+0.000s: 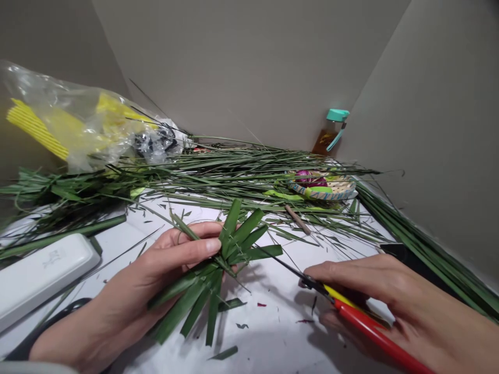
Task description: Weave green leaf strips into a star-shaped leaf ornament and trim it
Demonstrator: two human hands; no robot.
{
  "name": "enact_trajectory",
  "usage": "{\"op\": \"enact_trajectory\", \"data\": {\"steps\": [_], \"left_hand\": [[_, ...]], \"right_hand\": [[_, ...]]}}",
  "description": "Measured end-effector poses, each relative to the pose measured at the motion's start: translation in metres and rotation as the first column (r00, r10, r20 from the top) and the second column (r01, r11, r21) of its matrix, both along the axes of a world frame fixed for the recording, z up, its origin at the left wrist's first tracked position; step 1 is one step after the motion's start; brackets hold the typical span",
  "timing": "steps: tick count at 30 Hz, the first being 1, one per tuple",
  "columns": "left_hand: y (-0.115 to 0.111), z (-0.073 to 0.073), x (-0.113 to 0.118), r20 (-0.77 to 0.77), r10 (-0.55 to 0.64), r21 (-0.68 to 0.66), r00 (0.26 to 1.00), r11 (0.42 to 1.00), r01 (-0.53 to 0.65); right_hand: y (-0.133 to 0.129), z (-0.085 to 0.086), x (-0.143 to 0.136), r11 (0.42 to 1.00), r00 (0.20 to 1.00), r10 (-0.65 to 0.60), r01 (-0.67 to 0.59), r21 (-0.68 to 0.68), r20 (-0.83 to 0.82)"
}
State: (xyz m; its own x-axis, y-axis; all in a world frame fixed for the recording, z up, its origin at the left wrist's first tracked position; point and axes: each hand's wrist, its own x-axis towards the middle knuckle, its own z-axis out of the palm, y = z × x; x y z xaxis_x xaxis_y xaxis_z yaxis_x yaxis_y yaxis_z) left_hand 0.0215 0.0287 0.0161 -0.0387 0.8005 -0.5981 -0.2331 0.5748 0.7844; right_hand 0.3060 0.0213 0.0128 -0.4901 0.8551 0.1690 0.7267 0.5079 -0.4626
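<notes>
My left hand (171,265) pinches a woven piece of green leaf strips (234,244) near its middle, between thumb and fingers. The strips fan out from there, some upward and right, others down toward the table, with blunt cut ends. In my right hand (362,285) is a pair of scissors (362,322) with red and yellow handles. Their dark blades point up and left, close to the right-hand strip tips; whether they touch is unclear. Part of the scissors is covered by my fingers.
Long green leaves (234,166) are heaped across the back of the white table (280,317), with scraps scattered in front. A woven basket (335,189) holds purple items. Behind stands a bottle (329,135) with a teal lid. A plastic bag (93,124) and white case (47,275) lie left.
</notes>
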Motion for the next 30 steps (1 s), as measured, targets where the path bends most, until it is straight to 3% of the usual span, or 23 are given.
{"op": "enact_trajectory", "data": {"steps": [11, 24, 30], "left_hand": [[-0.0044, 0.0005, 0.0002, -0.010, -0.019, -0.041, 1.000, 0.999, 0.019], [-0.0022, -0.0001, -0.0007, -0.081, -0.087, -0.050, 0.993, 0.995, 0.083], [0.0010, -0.0014, -0.0008, -0.016, -0.094, -0.075, 0.995, 0.993, 0.092]], "right_hand": [[0.0023, 0.0050, -0.0025, 0.996, 0.997, 0.071, -0.072, 0.057, 0.029], [-0.0016, 0.0033, -0.0034, 0.998, 0.995, 0.053, -0.052, -0.019, 0.082], [-0.0031, 0.0042, -0.0020, 0.998, 0.990, 0.064, -0.064, -0.006, 0.125]]}}
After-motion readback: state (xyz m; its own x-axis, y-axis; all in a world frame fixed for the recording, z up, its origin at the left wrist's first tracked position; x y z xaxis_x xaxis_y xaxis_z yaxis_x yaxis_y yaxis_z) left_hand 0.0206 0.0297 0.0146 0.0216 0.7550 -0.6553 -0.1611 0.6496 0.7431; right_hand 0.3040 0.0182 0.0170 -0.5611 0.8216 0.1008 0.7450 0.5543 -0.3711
